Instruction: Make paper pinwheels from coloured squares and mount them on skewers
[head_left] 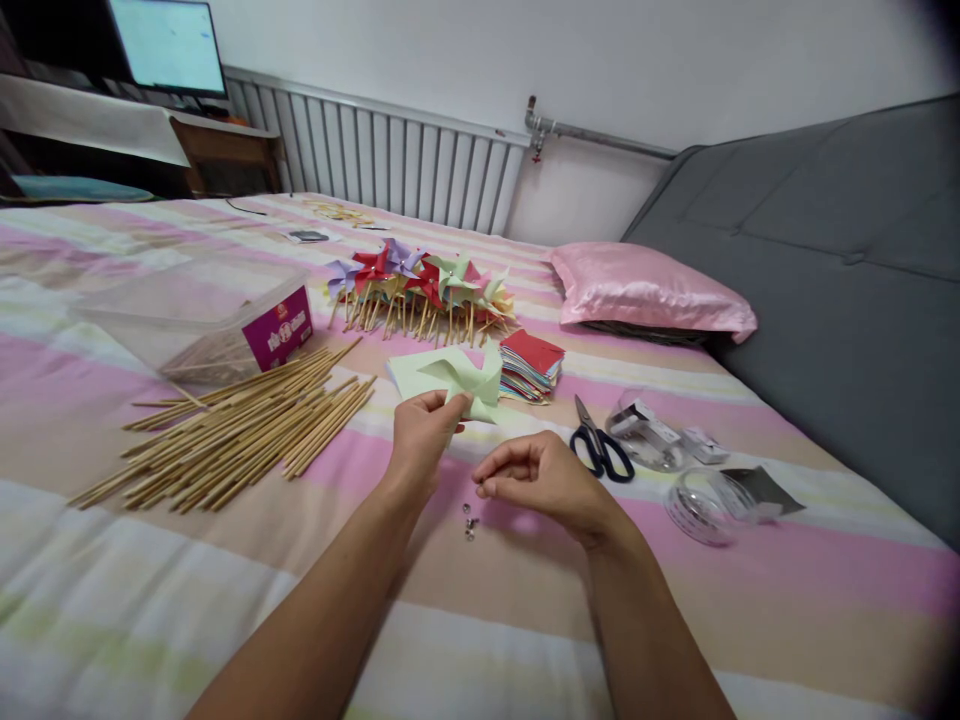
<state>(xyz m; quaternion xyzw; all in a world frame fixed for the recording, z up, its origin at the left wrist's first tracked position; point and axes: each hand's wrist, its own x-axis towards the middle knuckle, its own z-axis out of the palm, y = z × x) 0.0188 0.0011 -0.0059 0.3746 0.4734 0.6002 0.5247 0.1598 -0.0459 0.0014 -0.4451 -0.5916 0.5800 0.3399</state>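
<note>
A pale green paper pinwheel (480, 375) is pinched at its centre by my left hand (424, 430), thumb on top. Its folded blades stand up from the middle. My right hand (544, 485) hovers just above the bedsheet, thumb and fingertips drawn together in a pinch. Whatever sits between those fingertips is too small to make out. Right below them lie several tiny metal fasteners (470, 522). Behind the pinwheel rests flat pale green paper (409, 370), beside a stack of coloured paper squares (532, 362) with red on top.
Bamboo sticks (247, 430) lie at left by a clear plastic box (180, 310). Finished pinwheels (420, 285) are heaped behind. To the right are scissors (598, 445), two clear round containers (701, 508) (645, 430) and a pink pillow (652, 290).
</note>
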